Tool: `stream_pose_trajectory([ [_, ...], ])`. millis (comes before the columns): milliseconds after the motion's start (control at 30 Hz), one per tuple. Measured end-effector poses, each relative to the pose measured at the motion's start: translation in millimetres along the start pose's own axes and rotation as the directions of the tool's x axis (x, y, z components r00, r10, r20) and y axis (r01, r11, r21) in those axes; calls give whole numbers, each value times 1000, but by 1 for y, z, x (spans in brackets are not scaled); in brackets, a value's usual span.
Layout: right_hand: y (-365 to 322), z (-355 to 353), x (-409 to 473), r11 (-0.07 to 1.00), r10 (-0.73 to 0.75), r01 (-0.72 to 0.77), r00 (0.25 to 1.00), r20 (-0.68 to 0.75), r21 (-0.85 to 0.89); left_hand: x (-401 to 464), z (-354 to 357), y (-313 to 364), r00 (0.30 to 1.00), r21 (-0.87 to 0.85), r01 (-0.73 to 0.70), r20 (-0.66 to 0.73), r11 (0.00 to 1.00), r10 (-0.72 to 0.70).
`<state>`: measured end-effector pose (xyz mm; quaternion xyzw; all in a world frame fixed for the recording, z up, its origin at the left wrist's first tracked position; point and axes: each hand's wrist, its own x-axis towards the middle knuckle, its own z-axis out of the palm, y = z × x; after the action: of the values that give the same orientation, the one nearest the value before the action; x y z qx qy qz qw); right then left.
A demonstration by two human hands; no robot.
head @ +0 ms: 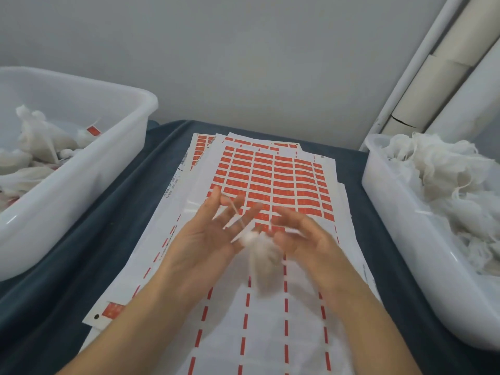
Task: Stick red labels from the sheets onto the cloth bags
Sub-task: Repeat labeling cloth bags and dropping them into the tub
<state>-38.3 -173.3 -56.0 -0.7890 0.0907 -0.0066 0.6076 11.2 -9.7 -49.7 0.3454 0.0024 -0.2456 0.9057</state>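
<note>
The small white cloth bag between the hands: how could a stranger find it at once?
Start at the stack of label sheets on the dark blue tablecloth. Above its near half, the left hand and right hand meet around the small white cloth bag, the only bag outside the tubs.

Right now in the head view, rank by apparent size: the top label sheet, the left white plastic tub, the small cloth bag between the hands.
1. Top label sheet
2. Left white plastic tub, partly cropped
3. Small white cloth bag, blurred
</note>
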Motion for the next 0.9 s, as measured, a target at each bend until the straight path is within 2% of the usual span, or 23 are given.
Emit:
stream_pose_trajectory([
  [67,5,-16,3,996,59,-75,958,-279,-48,0,1,-1,999,129,-49,29,990,46],
  [133,8,-35,4,926,63,-243,854,-516,-289,-3,2,-1,989,310,-146,20,940,146],
  [200,15,-50,2,787,109,-418,817,-566,-453,-5,3,-3,972,535,-214,34,817,233],
  [233,18,-54,2,752,157,-460,821,-550,-472,-4,2,-7,957,663,-255,67,704,283],
  [300,22,-57,2,729,230,-486,837,-497,-482,-1,1,-16,926,888,-298,179,350,334],
  [367,22,-59,2,737,221,-470,846,-484,-485,3,-3,-29,917,960,-280,269,-7,294],
  [400,20,-59,2,758,204,-457,844,-497,-465,4,-5,-35,914,957,-268,289,-110,285],
  [567,17,-62,0,818,251,-444,848,-467,-367,8,-16,-46,879,901,-276,377,-334,293],
  [733,16,-54,1,776,237,-430,877,-419,-461,11,-14,-60,904,806,-201,371,-557,211],
  [800,14,-49,2,775,198,-407,883,-426,-483,12,-11,-62,908,764,-203,381,-612,174],
  [900,14,-40,1,778,133,-377,881,-455,-503,13,-12,-64,896,754,-209,403,-623,188],
])
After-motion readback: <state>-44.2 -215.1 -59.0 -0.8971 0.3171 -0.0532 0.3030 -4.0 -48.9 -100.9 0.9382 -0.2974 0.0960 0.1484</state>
